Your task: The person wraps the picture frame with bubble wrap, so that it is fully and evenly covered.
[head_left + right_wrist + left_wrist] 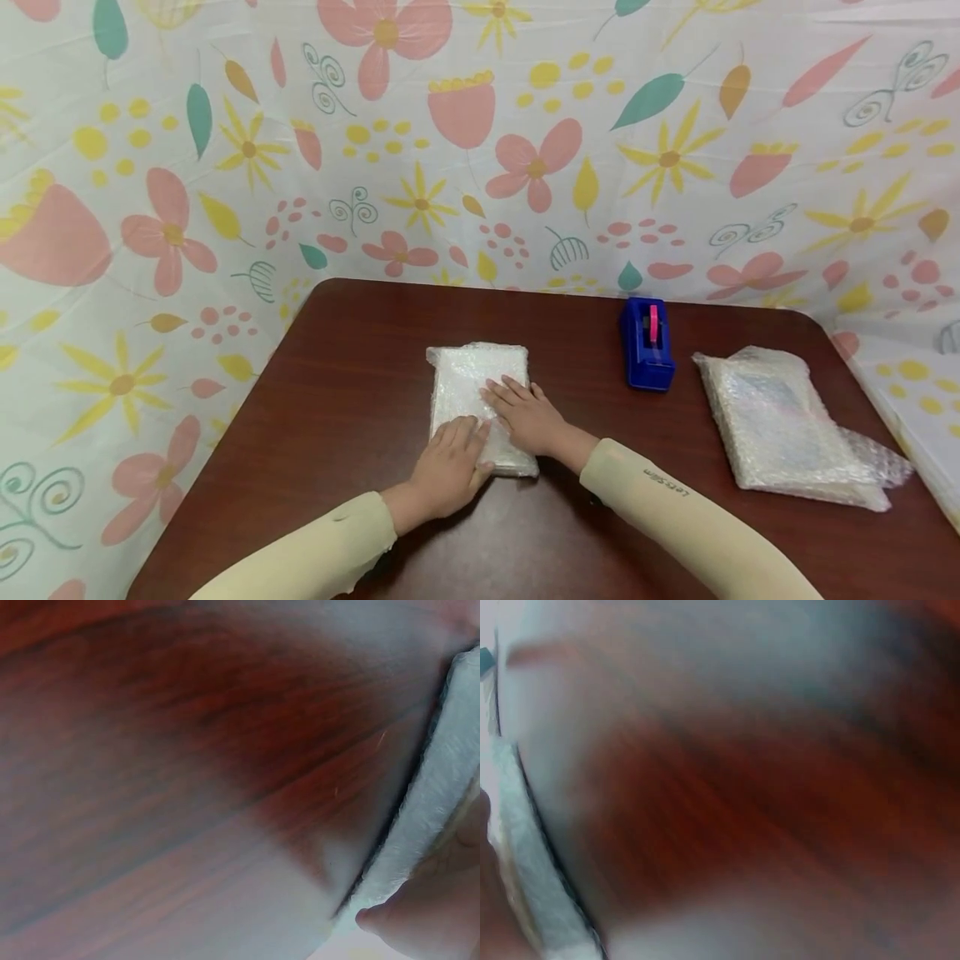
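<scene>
A flat rectangular bundle in bubble wrap (468, 379) lies on the dark table in the head view. My left hand (448, 471) rests on its lower left part, fingers stretched out. On its right side lies my right hand (525, 415), its fingers extended across the top. Each wrist view catches only a strip of the bundle's edge: the wrapped edge (536, 847) at the left wrist view's left side, and the wrapped edge (420, 817) at the right wrist view's right side. What the wrap encloses is hidden.
A blue tape dispenser (649, 358) with a pink roll stands at the back right. Farther right lies a larger bubble-wrapped package (780, 425). The brown tabletop (322, 400) meets a floral-print cloth (450, 183) behind it.
</scene>
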A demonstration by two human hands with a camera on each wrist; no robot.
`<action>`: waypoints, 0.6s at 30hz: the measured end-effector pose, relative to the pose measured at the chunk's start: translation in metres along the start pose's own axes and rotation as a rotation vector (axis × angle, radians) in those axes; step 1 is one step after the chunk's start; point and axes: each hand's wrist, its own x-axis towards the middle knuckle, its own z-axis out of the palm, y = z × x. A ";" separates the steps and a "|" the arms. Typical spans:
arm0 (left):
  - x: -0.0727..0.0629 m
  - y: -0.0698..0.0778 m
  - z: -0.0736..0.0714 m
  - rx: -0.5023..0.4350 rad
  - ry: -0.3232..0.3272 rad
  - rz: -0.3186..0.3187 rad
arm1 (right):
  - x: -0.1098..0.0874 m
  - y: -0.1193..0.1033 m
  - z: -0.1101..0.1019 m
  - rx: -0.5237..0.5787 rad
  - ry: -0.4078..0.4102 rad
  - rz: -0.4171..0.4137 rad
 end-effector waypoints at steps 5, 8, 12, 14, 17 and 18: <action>0.002 -0.005 -0.004 -0.073 -0.119 0.056 | 0.001 0.003 0.002 0.012 -0.005 -0.005; 0.004 -0.006 -0.007 -0.077 -0.125 0.076 | 0.002 0.004 0.001 0.051 -0.011 -0.010; 0.006 -0.007 -0.009 -0.067 -0.115 0.095 | 0.004 0.007 -0.002 0.107 -0.031 -0.022; 0.006 -0.007 -0.010 -0.068 -0.113 0.097 | 0.004 0.008 -0.005 0.126 -0.041 -0.027; 0.007 -0.006 -0.012 -0.073 -0.112 0.091 | 0.006 0.011 -0.011 0.122 -0.068 -0.033; 0.007 -0.006 -0.012 -0.070 -0.111 0.089 | 0.007 0.011 -0.013 0.108 -0.072 -0.043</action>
